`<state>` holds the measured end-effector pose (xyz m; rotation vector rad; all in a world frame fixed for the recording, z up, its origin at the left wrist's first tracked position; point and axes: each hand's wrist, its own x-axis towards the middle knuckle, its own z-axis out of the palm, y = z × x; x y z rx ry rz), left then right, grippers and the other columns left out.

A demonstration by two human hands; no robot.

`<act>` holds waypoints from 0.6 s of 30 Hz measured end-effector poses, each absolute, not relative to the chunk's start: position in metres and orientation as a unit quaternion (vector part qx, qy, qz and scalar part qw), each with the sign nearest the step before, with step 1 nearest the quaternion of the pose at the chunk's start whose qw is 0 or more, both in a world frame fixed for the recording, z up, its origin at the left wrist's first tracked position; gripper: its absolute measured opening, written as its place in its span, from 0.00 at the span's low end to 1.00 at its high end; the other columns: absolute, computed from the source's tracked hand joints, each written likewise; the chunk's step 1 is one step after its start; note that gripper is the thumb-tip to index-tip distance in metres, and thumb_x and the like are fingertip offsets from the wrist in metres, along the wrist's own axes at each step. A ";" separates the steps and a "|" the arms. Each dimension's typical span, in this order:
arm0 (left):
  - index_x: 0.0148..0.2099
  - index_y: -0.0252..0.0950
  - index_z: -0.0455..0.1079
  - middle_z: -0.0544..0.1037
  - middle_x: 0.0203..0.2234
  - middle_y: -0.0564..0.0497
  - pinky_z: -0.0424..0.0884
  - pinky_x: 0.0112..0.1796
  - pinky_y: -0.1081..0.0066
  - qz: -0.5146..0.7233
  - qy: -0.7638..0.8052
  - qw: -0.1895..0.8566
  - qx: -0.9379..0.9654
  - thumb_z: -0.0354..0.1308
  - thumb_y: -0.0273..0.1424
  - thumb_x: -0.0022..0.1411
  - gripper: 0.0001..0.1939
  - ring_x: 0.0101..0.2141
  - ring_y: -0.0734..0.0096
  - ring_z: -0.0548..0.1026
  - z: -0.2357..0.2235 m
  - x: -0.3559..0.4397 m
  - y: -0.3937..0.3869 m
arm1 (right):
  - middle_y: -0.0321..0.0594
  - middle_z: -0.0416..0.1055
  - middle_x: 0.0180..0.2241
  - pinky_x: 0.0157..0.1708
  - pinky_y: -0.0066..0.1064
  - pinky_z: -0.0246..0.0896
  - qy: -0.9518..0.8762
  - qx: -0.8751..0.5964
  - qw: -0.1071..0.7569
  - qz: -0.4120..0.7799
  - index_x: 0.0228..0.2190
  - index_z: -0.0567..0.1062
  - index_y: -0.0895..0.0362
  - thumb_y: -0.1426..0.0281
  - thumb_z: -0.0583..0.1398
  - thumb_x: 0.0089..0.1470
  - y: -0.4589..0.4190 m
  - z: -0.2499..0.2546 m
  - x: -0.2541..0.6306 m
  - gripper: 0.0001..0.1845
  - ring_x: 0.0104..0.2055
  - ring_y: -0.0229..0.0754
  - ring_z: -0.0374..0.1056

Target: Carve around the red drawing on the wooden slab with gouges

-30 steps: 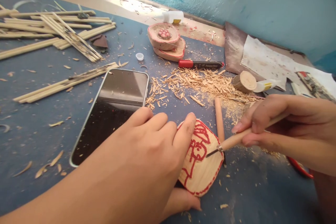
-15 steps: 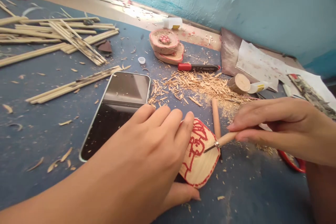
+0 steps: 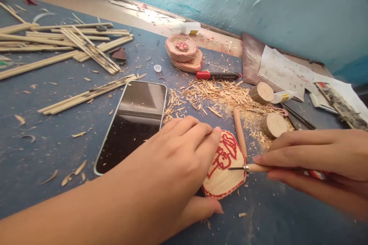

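Observation:
My left hand [image 3: 184,157] is wrapped over the left side of a wood slice [image 3: 227,183], with the thumb at its near edge. The slice is pale, dashed in red around its rim and bears a red line drawing, partly hidden by my fingers. Between the thumb and fingers of my right hand [image 3: 313,160] is a carving tool [image 3: 255,167] with a wooden handle, a metal collar and a thin dark shaft. Its tip rests on or just over the slice, beside the drawing. A second wooden-handled tool [image 3: 240,132] lies just beyond the slice.
A phone [image 3: 135,122] lies left of the slice. Wood shavings [image 3: 212,92], a red-and-black marker [image 3: 218,75] and stacked carved slices [image 3: 184,51] lie behind. Small log pieces [image 3: 273,125] stand at right, thin sticks [image 3: 63,42] at far left. A blue wall [image 3: 201,0] bounds the back.
My right hand has moved lower, and the tool now lies nearly level instead of slanted. A log piece behind that hand has come into view. The slice appears slightly turned and shifted right.

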<state>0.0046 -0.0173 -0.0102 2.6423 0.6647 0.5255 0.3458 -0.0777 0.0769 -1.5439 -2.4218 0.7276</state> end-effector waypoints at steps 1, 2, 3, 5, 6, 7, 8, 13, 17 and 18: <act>0.78 0.29 0.82 0.92 0.64 0.41 0.83 0.65 0.49 0.187 0.237 0.195 0.933 0.92 0.46 0.64 0.50 0.63 0.43 0.86 -0.011 0.005 -0.017 | 0.36 0.95 0.47 0.22 0.36 0.80 -0.826 -0.502 0.062 0.248 0.67 0.92 0.25 0.57 0.67 0.84 -0.078 0.075 0.345 0.21 0.35 0.50 0.91; 0.79 0.29 0.82 0.92 0.66 0.42 0.83 0.67 0.50 0.186 0.238 0.209 0.930 0.92 0.43 0.64 0.49 0.64 0.44 0.86 -0.011 0.004 -0.018 | 0.36 0.95 0.51 0.25 0.36 0.83 -0.836 -0.485 0.039 0.254 0.74 0.87 0.23 0.59 0.63 0.86 -0.078 0.073 0.345 0.26 0.38 0.51 0.92; 0.79 0.30 0.81 0.92 0.67 0.43 0.83 0.68 0.51 0.185 0.237 0.222 0.928 0.91 0.40 0.65 0.47 0.65 0.45 0.86 -0.010 0.004 -0.017 | 0.36 0.95 0.53 0.30 0.37 0.86 -0.842 -0.473 0.026 0.259 0.79 0.83 0.23 0.61 0.62 0.87 -0.078 0.071 0.345 0.30 0.41 0.52 0.93; 0.79 0.31 0.82 0.91 0.70 0.44 0.82 0.70 0.51 0.185 0.234 0.232 0.926 0.90 0.39 0.68 0.44 0.67 0.46 0.85 -0.010 0.004 -0.017 | 0.36 0.96 0.57 0.37 0.38 0.90 -0.850 -0.456 0.021 0.263 0.83 0.79 0.24 0.67 0.61 0.86 -0.079 0.071 0.346 0.36 0.45 0.53 0.95; 0.78 0.32 0.82 0.91 0.71 0.45 0.83 0.70 0.51 0.185 0.232 0.229 0.927 0.90 0.40 0.69 0.43 0.68 0.46 0.85 -0.009 0.004 -0.016 | 0.36 0.96 0.58 0.38 0.38 0.91 -0.853 -0.451 0.018 0.261 0.83 0.79 0.25 0.69 0.61 0.85 -0.079 0.071 0.346 0.37 0.46 0.52 0.95; 0.77 0.32 0.82 0.91 0.71 0.45 0.83 0.69 0.51 0.187 0.230 0.224 0.928 0.91 0.42 0.69 0.43 0.68 0.46 0.86 -0.009 0.004 -0.016 | 0.36 0.96 0.59 0.38 0.38 0.91 -0.858 -0.446 0.013 0.254 0.83 0.79 0.26 0.71 0.61 0.85 -0.079 0.072 0.346 0.38 0.47 0.52 0.95; 0.77 0.31 0.83 0.92 0.71 0.45 0.84 0.69 0.50 0.187 0.228 0.217 0.930 0.92 0.43 0.68 0.44 0.67 0.45 0.86 -0.008 0.005 -0.015 | 0.36 0.96 0.60 0.39 0.37 0.91 -0.865 -0.439 0.006 0.245 0.83 0.80 0.28 0.71 0.60 0.85 -0.080 0.072 0.346 0.38 0.48 0.52 0.96; 0.72 0.26 0.88 0.95 0.66 0.39 0.89 0.65 0.47 0.175 0.216 0.190 0.942 0.96 0.48 0.63 0.46 0.63 0.39 0.90 0.001 0.011 -0.012 | 0.35 0.96 0.61 0.54 0.34 0.92 -0.910 -0.374 0.031 0.176 0.80 0.79 0.40 0.71 0.57 0.89 -0.083 0.065 0.349 0.29 0.54 0.50 0.96; 0.70 0.22 0.88 0.95 0.65 0.35 0.90 0.64 0.47 0.170 0.211 0.173 0.947 0.94 0.51 0.64 0.47 0.61 0.37 0.91 0.005 0.011 -0.011 | 0.34 0.97 0.52 0.41 0.23 0.85 -0.902 -0.387 0.075 0.177 0.75 0.81 0.47 0.70 0.56 0.92 -0.090 0.056 0.348 0.22 0.45 0.38 0.95; 0.71 0.22 0.88 0.95 0.66 0.35 0.91 0.63 0.47 0.170 0.211 0.170 0.947 0.94 0.52 0.64 0.48 0.61 0.36 0.91 0.004 0.010 -0.012 | 0.34 0.96 0.51 0.38 0.23 0.84 -0.897 -0.396 0.085 0.177 0.75 0.81 0.47 0.70 0.54 0.93 -0.091 0.053 0.347 0.23 0.44 0.37 0.94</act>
